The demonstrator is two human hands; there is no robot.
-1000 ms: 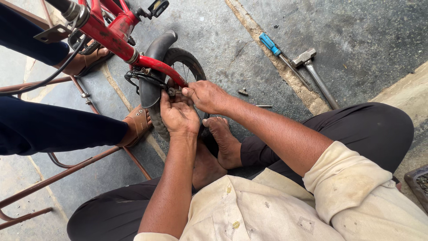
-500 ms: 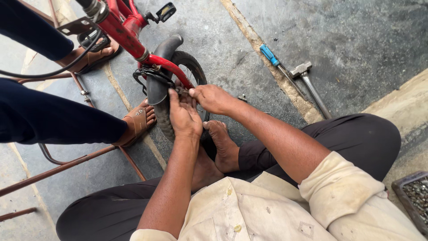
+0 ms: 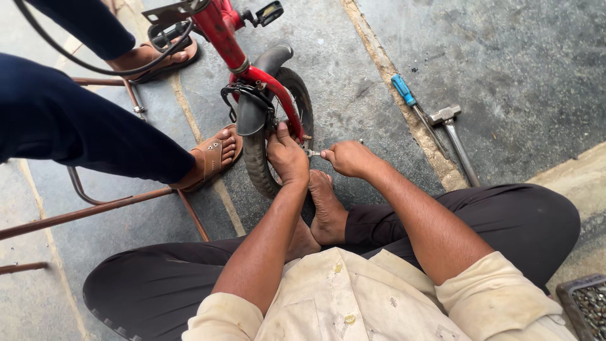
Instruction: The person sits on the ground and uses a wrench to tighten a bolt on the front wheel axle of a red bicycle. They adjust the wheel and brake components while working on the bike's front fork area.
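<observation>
Up close, small black bicycle wheel (image 3: 262,158) under red fork (image 3: 278,95), grey mudguard (image 3: 252,113).

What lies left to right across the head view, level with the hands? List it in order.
Sandalled foot → bicycle wheel → left hand → small wrench → right hand → blue-handled screwdriver → hammer
</observation>
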